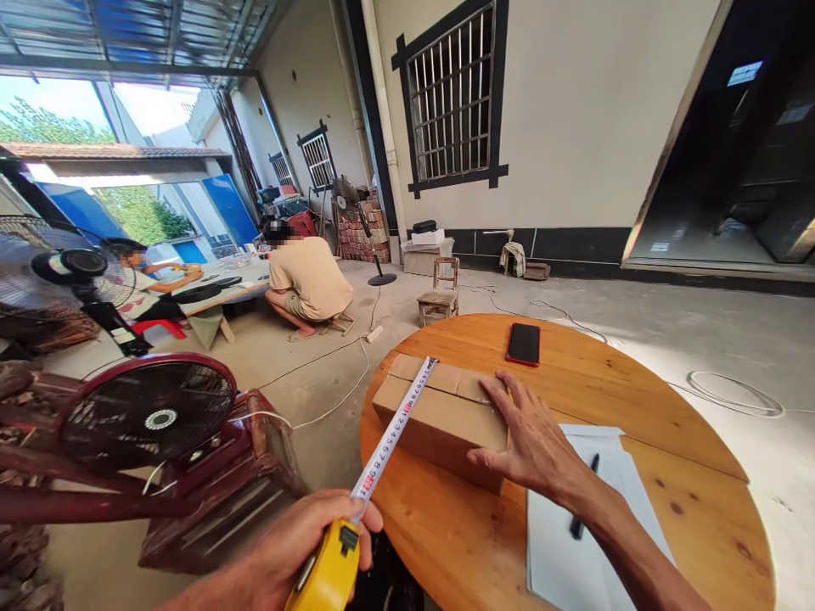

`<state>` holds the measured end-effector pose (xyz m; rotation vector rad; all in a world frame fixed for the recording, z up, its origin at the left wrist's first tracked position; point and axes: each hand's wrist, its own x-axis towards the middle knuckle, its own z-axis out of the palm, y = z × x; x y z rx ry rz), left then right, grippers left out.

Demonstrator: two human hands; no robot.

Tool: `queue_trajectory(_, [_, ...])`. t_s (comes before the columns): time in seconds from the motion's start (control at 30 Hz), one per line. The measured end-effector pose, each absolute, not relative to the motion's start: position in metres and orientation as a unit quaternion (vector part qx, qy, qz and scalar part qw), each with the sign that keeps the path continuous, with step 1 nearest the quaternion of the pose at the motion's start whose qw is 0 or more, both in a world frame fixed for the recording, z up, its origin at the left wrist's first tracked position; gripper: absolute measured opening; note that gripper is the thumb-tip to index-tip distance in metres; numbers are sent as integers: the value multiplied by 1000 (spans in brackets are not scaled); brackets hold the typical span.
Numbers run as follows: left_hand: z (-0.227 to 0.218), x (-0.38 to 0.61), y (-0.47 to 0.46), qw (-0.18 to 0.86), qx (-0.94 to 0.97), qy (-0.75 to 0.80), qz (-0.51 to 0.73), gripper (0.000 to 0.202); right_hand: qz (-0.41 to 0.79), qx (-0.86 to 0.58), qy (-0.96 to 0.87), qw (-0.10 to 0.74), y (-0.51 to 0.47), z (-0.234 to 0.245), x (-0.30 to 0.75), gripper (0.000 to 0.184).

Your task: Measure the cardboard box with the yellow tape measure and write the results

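Note:
My left hand (318, 535) is closed around a yellow tape measure (328, 568) low in the view. Its white blade (395, 428) runs out over a closed cardboard box (439, 424), and the hooked end lies near the box's far edge. On the box's right end rests my right hand (528, 433), thumb and fingers spread over the top and side. The box sits on a round wooden table (675, 458). Beneath my right forearm are white papers (573, 552) with a black pen (584, 496) on them.
A phone (523, 344) in a red case lies toward the table's back. Left of the table stands a fan (159, 416) on a wooden chair. Cables (331, 416) cross the floor. A small chair (439, 293) stands behind the table; two people sit at another table (248, 276).

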<state>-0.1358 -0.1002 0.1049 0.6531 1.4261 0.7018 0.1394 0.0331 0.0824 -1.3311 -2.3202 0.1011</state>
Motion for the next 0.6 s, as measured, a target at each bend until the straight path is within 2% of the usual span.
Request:
queue_trajectory(0.27, [113,-143,-101,651,325,573,378,28,81,-496,-829,246,34,89,139,88])
queue_trajectory(0.4, [120,-150,-102,669,327,542,390,28,264,-544,-765,221,52,107,145,89])
queue_trajectory(0.5, [122,-152,-105,683,319,534,384,29,432,-522,-710,191,70,115,152,71])
queue_trajectory(0.6, [118,-151,-107,692,300,536,379,30,488,-490,-693,205,83,109,155,55])
